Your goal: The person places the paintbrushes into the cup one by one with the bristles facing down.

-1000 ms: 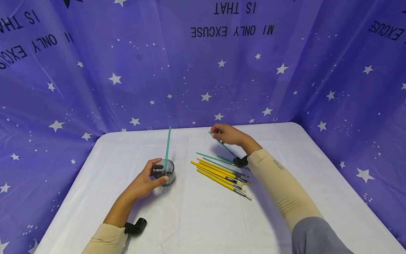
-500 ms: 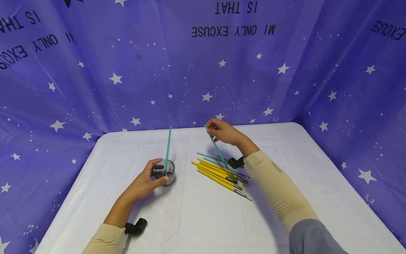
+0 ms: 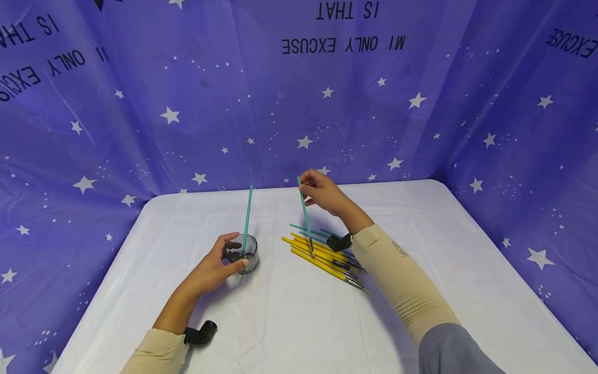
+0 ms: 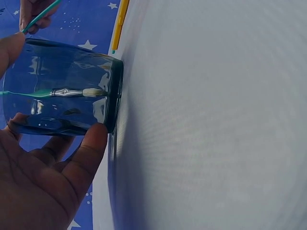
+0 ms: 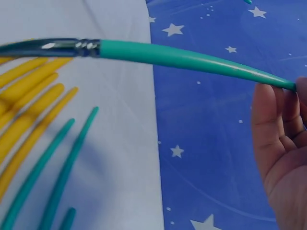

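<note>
My left hand (image 3: 212, 270) grips a clear glass (image 4: 62, 115) that stands upright on the table, thumb on the near side and fingers around the far side. One teal paintbrush (image 3: 247, 218) leans in the glass, its pale bristles down near the bottom. My right hand (image 3: 324, 193) pinches a second teal paintbrush (image 5: 182, 62) by the end of its handle, bristle end hanging down. This brush is over the pile of yellow paintbrushes (image 3: 317, 254), and several teal paintbrushes (image 5: 67, 167) lie beside them, partly behind the right wrist's camera.
A white cloth covers the table (image 3: 280, 322). Behind it and along both sides hangs a purple curtain (image 3: 271, 104) with stars and lettering. Black wrist cameras (image 3: 201, 333) are strapped to both forearms.
My right hand has moved left and slightly up, swinging the held teal paintbrush from slanted to nearly upright, away from the other teal ones. The left hand and glass stay put.
</note>
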{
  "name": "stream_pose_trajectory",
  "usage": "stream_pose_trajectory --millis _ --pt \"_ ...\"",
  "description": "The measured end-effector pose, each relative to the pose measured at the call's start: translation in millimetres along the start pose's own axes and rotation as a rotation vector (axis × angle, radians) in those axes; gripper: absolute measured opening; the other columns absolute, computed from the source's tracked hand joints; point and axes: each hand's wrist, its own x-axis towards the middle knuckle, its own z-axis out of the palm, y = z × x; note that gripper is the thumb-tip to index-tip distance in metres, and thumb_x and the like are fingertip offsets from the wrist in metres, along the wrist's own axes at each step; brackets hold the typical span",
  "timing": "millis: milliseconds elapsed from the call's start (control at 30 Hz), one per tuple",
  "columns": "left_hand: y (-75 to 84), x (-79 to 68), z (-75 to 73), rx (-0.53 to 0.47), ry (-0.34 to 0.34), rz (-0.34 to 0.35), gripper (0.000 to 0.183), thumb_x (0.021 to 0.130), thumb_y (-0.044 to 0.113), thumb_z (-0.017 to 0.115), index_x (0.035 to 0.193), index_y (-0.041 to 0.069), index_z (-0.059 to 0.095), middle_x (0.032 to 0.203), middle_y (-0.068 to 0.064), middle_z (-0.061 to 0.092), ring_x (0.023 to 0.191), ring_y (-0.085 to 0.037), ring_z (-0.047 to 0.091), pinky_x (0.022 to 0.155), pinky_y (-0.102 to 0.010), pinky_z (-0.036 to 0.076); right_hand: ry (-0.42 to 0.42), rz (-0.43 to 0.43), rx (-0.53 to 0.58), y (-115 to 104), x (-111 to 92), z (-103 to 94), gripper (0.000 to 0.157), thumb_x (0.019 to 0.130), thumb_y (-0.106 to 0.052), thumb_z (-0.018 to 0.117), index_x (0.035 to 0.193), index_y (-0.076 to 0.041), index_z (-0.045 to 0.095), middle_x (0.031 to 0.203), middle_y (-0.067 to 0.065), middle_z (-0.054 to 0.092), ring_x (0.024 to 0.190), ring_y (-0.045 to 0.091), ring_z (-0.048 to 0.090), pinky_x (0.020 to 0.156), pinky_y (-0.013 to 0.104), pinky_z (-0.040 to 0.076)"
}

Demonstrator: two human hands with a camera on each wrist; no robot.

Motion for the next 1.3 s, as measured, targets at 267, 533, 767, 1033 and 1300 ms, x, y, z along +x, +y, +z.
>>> stream_pose_trajectory --millis 267,533,767,1033,1300 --pt "0.9 -0.7 -1.2 0.008 -0.002 0.003 0.077 0.092 0.025 0.072 0.151 0.009 0.026 0.138 -0.023 0.049 0.124 -0.039 0.05 0.103 -0.057 0.033 0.069 0.03 0.131 9.2 4.5 14.0 0.019 0.103 -0.007 0.053 0.116 0.004 0.045 0.093 0.009 0.052 0.084 0.021 0.058 0.075 0.042 0.056" --pt "4.1 -1.7 -0.9 -0.016 -0.001 0.009 0.076 0.091 0.022 0.073 0.151 0.01 0.027 0.138 -0.024 0.048 0.123 -0.039 0.05 0.102 -0.058 0.033 0.124 0.039 0.211 12.1 4.8 21.4 0.013 0.103 -0.007 0.053 0.113 -0.002 0.047 0.095 0.008 0.051 0.087 0.022 0.056 0.072 0.035 0.057" --pt "3.3 -0.6 -1.1 -0.025 -0.003 0.019 0.076 0.091 0.021 0.073 0.151 0.009 0.027 0.137 -0.023 0.049 0.123 -0.039 0.05 0.103 -0.059 0.032 0.211 -0.013 0.282 2.1 8.9 25.8 0.011 0.102 -0.005 0.053 0.111 -0.005 0.047 0.094 0.007 0.051 0.082 0.019 0.057 0.071 0.034 0.057" --pt "1.5 -0.2 -0.5 -0.028 -0.003 0.013 0.077 0.091 0.022 0.073 0.151 0.01 0.027 0.137 -0.024 0.049 0.123 -0.04 0.05 0.103 -0.059 0.031 0.303 -0.102 0.37 -16.9 8.4 31.3 0.009 0.102 -0.005 0.054 0.107 -0.009 0.048 0.093 0.007 0.054 0.083 0.019 0.059 0.071 0.033 0.057" --pt "1.7 0.2 -1.1 -0.02 -0.002 0.011 0.077 0.091 0.022 0.074 0.151 0.01 0.027 0.138 -0.024 0.048 0.124 -0.04 0.05 0.104 -0.06 0.03 0.334 -0.184 0.47 -35.3 5.3 41.6 0.009 0.102 -0.003 0.053 0.105 -0.01 0.049 0.092 0.006 0.054 0.083 0.019 0.059 0.068 0.031 0.057"
